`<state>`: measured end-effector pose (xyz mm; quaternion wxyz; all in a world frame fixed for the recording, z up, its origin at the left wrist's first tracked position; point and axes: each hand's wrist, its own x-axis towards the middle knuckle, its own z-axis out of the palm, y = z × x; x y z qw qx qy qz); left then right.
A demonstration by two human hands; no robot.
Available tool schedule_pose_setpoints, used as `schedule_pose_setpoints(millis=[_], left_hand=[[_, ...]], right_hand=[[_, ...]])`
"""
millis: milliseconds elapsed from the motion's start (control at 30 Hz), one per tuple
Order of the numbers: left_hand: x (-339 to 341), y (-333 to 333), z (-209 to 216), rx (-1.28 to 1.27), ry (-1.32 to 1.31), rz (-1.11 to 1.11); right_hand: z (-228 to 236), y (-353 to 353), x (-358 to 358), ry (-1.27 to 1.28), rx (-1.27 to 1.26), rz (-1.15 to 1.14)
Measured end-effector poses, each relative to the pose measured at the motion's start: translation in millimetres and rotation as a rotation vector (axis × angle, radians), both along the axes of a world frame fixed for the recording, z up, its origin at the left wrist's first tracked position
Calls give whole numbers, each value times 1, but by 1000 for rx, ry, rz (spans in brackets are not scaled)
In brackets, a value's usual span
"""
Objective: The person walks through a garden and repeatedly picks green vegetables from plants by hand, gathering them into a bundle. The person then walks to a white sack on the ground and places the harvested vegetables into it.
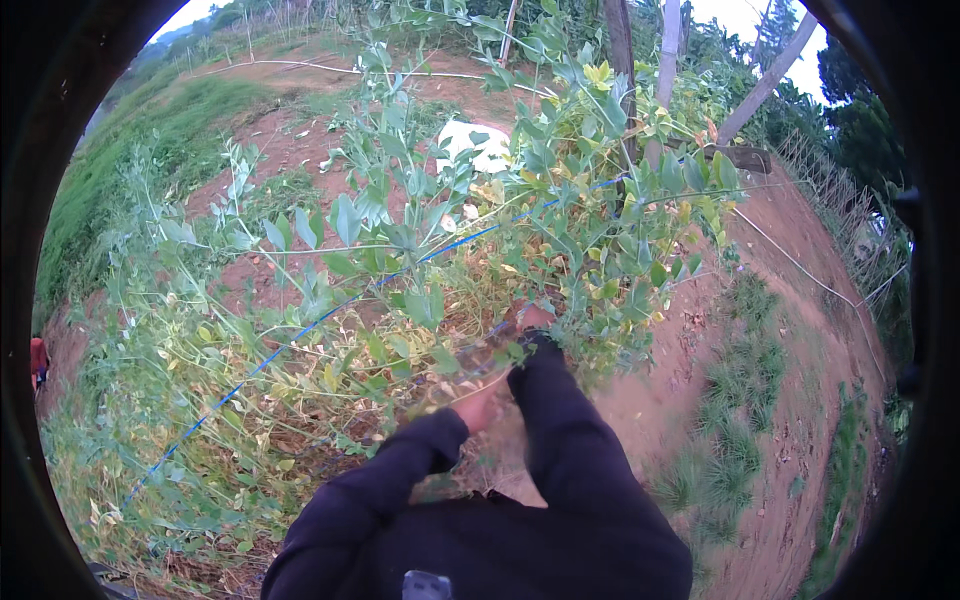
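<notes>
Both my dark-sleeved arms reach forward into a row of pea-like plants (pixel 400 230) with green leaves above and yellowing, dry growth lower down. My left hand (pixel 480 406) is near the lower stems, blurred by motion; what its fingers do is unclear. Farther in, my right hand (pixel 536 318) is partly covered by leaves, and its fingers are hidden. Whether either hand holds a stem or pod does not show. A blue string (pixel 270 358) runs slantwise through the plants, from the lower left up to a wooden post (pixel 622 70).
Behind the plants lies a white sack (pixel 475 147). Leaning poles (pixel 770 80) and a cut wooden beam (pixel 735 157) stand at the back right. A pale hose or cord (pixel 800 262) crosses the reddish soil slope. A person in red (pixel 39 360) is at the far left.
</notes>
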<state>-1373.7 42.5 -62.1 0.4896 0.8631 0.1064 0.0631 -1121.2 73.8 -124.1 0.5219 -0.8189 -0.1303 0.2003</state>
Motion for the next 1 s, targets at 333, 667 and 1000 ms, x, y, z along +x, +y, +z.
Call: schedule_pose_setpoints(millis=[333, 667, 1000], left_hand=[[-20, 18, -5, 46, -119, 25], [-11, 13, -10, 12, -14, 35], [21, 7, -13, -177, 26, 112]], right_hand=[[-96, 66, 94, -463, 208, -139], [-45, -16, 50, -526, -156, -34], [65, -108, -52, 344, 420, 90]])
